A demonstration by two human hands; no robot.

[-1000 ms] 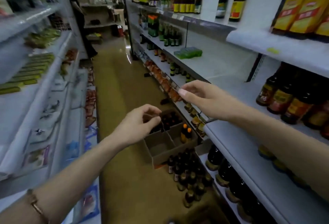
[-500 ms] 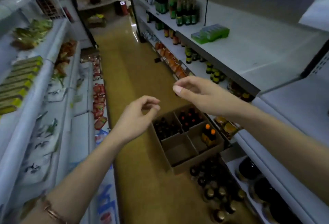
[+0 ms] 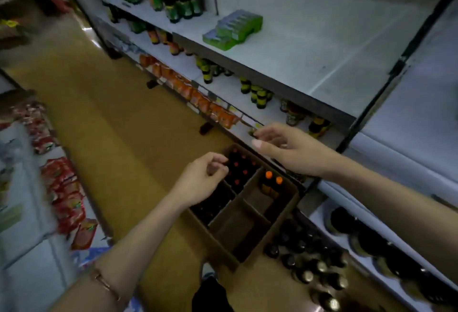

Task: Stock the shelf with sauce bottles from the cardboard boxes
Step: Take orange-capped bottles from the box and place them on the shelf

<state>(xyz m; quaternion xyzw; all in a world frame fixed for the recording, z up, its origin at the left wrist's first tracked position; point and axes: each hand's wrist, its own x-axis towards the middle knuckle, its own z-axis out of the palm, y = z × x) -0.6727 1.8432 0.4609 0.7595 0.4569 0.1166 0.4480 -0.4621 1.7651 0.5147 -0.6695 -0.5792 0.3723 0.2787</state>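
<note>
I see both hands empty above the cardboard box [image 3: 250, 234] on the floor; left hand [image 3: 202, 182] fingers loosely curled, right hand [image 3: 287, 148] relaxed; 2 orange-capped bottles [image 3: 271, 184] and many dark bottles [image 3: 239, 170] remain; much of the shelf [image 3: 309, 58] is bare; I judge most stocking is left.

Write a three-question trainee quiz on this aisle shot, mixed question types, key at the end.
1. True or false: the left hand already holds a bottle.
2. In the cardboard box on the floor, the two bottles standing alone in one compartment have caps of which colour? A) green B) orange C) white
3. Fill in: the loose dark bottles beside the box stand on the ____.

Key:
1. False; both it and the right hand are empty above the box.
2. B, the orange-capped bottles.
3. Floor.
</note>
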